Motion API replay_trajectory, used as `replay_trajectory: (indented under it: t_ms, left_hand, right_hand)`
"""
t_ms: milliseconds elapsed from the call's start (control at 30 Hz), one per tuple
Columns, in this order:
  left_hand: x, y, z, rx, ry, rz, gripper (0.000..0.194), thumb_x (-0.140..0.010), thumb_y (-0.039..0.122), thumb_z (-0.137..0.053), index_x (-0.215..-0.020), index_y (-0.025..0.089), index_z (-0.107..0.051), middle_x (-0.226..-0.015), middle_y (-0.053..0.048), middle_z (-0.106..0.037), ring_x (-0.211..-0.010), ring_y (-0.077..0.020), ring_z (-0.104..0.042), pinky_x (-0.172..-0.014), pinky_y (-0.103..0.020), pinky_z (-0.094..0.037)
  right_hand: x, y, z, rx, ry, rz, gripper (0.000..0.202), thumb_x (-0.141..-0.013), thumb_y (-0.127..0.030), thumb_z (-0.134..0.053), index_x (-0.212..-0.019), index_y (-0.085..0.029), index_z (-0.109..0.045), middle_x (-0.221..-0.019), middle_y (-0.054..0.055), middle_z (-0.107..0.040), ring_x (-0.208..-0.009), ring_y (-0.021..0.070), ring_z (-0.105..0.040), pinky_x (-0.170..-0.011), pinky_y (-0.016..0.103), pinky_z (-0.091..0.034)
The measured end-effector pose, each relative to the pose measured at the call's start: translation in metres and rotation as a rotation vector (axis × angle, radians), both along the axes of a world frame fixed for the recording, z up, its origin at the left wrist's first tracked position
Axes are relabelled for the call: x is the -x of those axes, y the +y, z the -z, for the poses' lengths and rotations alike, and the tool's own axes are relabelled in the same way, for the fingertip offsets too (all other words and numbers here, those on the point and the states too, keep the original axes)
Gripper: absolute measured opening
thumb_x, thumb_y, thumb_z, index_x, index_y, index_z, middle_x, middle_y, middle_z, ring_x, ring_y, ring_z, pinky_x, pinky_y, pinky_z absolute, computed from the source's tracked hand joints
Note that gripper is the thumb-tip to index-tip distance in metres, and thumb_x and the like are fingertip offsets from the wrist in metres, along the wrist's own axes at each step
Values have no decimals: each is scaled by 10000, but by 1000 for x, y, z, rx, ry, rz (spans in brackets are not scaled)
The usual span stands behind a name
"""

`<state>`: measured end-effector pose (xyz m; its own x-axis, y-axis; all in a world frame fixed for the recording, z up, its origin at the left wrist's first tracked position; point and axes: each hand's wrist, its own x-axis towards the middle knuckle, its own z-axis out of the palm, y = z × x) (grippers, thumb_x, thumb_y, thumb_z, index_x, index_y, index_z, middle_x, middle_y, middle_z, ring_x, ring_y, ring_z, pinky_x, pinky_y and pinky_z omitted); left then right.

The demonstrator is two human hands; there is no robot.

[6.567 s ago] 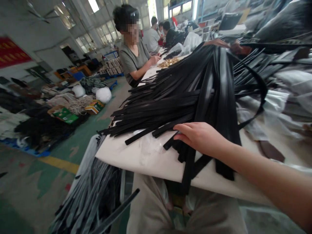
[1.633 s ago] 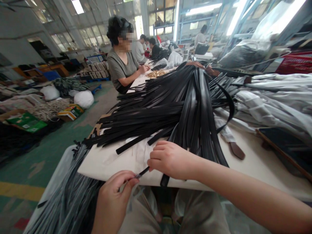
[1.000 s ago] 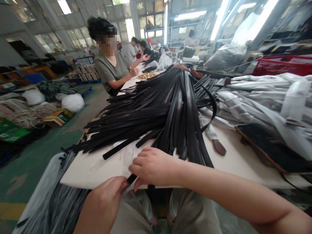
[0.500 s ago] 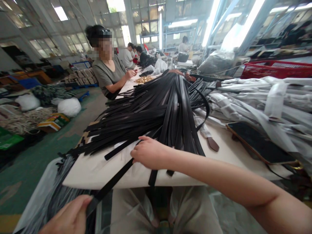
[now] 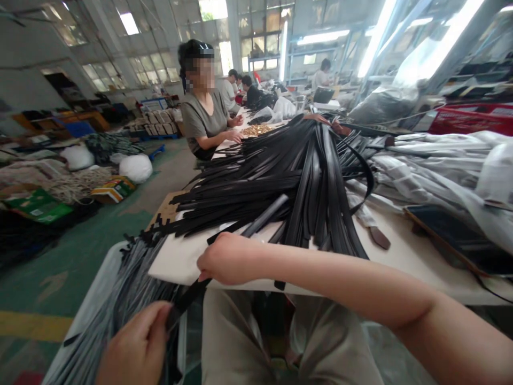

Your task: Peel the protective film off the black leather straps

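one black strap [image 5: 189, 297]: my left hand [image 5: 138, 337] and right hand [image 5: 225, 260] pinch it. likely a pulling step; next needs steady tension.

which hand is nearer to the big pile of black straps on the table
The person's right. The right hand is by the near table edge, close to the pile of black straps; the left hand is farther off, beyond that edge.

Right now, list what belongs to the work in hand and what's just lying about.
In the work:
black strap, held by left hand and right hand
pile of black straps
probably the bin of straps

Lying about, seemingly:
green-and-yellow carton
round white bundle
red crate
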<state>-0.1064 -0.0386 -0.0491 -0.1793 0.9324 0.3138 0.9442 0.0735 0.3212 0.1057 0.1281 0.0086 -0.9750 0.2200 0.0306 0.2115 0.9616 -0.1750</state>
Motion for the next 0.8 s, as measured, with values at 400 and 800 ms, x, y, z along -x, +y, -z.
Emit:
replay_trajectory:
  t_ms: [400, 800]
  left_hand:
    - [1, 21, -46, 205, -302, -12, 351, -900, 362, -423, -634, 206, -589, -597, 3, -618, -615, -187, -587, -581, -275, -369]
    - [10, 19, -45, 194, -539, 15, 348, -896, 395, -469, -638, 186, -572, -541, 36, -524, -530, -143, -514, -516, -237, -363]
  right_hand:
    - [33, -7, -32, -5, -71, 27, 279, -946, -364, -513, -900, -161, -699, -879, 101, -733, -843, 257, -687, -629, 291, -391]
    - [74, -20, -22, 295, 7, -58, 215, -884, -296, -600, -854, -129, -731, -754, 50, -684, -647, 137, -512, -560, 240, -297]
